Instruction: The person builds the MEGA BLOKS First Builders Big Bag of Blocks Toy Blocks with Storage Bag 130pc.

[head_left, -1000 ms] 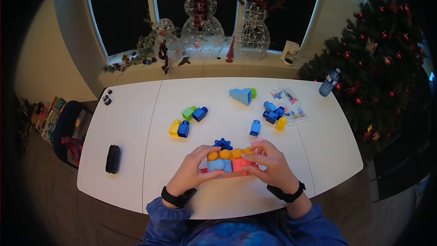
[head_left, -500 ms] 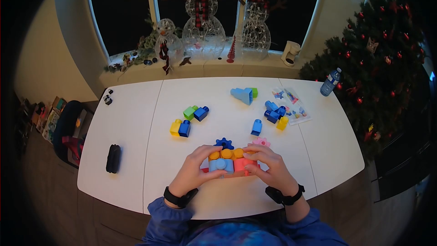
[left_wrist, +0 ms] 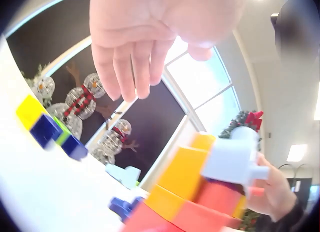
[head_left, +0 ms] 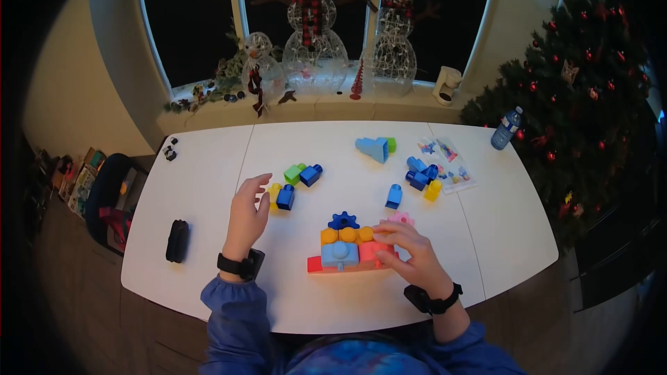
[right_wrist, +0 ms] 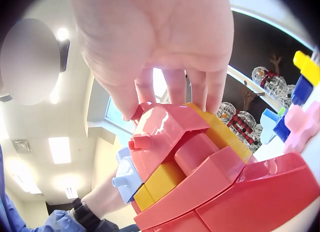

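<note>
A built block assembly stands near the table's front edge, with a red base (head_left: pixel 316 264), orange studded blocks (head_left: pixel 347 235), a light blue block (head_left: pixel 340 255) and a red-pink block (head_left: pixel 368 253). My right hand (head_left: pixel 415 257) holds the assembly at its right end; the right wrist view shows thumb and fingertips around the red-pink block (right_wrist: pixel 160 132). My left hand (head_left: pixel 246 219) is off the assembly, raised beside the yellow block (head_left: pixel 275 193) and dark blue block (head_left: pixel 285 198). In the left wrist view that hand (left_wrist: pixel 150 37) has extended fingers and holds nothing.
Behind the assembly lie a dark blue gear piece (head_left: pixel 344 221) and a pink one (head_left: pixel 403 219). Farther off are a light blue cone (head_left: pixel 375 148), several blue blocks (head_left: pixel 417 179), a printed sheet (head_left: pixel 455 179) and a bottle (head_left: pixel 506 129). A black case (head_left: pixel 178 241) lies left.
My left hand has let go of the assembly and moved left and away, toward the yellow and dark blue blocks. My right hand has stayed on the assembly.
</note>
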Motion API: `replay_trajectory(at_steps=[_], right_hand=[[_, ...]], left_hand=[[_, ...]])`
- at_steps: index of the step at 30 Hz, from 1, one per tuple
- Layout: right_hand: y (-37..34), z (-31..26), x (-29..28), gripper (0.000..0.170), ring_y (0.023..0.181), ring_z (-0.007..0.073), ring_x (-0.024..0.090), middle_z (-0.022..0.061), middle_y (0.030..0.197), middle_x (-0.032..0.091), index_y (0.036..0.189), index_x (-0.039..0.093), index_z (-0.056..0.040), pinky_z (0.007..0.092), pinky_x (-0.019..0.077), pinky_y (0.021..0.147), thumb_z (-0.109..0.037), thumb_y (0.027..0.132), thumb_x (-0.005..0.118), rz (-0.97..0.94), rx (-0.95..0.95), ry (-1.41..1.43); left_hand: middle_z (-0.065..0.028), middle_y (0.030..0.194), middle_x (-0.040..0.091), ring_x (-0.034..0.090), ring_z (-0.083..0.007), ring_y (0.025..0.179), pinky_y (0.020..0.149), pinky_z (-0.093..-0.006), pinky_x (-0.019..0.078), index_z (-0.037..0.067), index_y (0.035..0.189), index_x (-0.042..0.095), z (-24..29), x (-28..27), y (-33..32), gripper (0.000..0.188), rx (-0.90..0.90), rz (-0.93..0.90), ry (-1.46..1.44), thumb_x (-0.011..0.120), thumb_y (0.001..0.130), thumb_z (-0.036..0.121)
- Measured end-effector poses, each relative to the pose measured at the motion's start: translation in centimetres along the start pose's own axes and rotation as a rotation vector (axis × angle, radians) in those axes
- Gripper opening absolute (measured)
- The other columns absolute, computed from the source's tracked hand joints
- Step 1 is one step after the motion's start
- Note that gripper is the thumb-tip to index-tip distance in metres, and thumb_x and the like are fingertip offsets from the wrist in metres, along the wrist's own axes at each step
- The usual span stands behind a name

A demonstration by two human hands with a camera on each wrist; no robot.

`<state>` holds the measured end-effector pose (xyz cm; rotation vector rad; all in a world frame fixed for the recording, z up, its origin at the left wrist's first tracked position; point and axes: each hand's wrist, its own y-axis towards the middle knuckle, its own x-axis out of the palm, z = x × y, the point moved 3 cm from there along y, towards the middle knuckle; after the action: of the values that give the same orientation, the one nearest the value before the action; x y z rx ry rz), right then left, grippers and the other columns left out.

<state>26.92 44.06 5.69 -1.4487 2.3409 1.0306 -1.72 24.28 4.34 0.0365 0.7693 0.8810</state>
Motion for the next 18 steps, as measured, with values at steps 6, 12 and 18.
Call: replay_trajectory(at_steps=[6, 12, 18], right_hand=[[0.2, 0.1, 0.0, 0.028, 0.122, 0.0326, 0.063, 0.0131, 0.126, 0.069, 0.114, 0.073, -0.0023, 0.0415, 0.0506, 0.103, -0.011, 0.089, 0.080, -0.001, -0.006, 0.010], [0.2, 0.0, 0.1, 0.027, 0.120, 0.0330, 0.063, 0.0137, 0.126, 0.068, 0.114, 0.073, -0.0022, 0.0411, 0.0509, 0.101, -0.010, 0.088, 0.080, 0.008, -0.026, -0.009], [0.2, -0.1, 0.2, 0.029, 0.120, 0.0333, 0.063, 0.0141, 0.125, 0.068, 0.115, 0.072, -0.0020, 0.0415, 0.0513, 0.101, -0.008, 0.088, 0.079, 0.014, -0.033, -0.021]], left_hand=[[-0.0216, 0.130, 0.063, 0.064, -0.0389, 0.113, 0.094, -0.0463, 0.0549, 0.012, 0.133, 0.065, -5.6, 2.4, 2.0, 0.047, 0.161, -0.191, 0.403, 0.074, 0.087, 0.009], [-0.0206, 0.114, 0.066, 0.065, -0.0422, 0.104, 0.089, -0.0468, 0.0550, 0.008, 0.122, 0.063, -5.5, 1.6, 2.2, 0.041, -0.078, -0.237, 0.462, 0.076, 0.083, 0.008], [-0.0141, 0.113, 0.064, 0.067, -0.0320, 0.103, 0.086, -0.0394, 0.0573, 0.005, 0.123, 0.055, -0.9, 0.5, 0.2, 0.048, 0.066, 0.033, 0.180, 0.077, 0.081, 0.002]])
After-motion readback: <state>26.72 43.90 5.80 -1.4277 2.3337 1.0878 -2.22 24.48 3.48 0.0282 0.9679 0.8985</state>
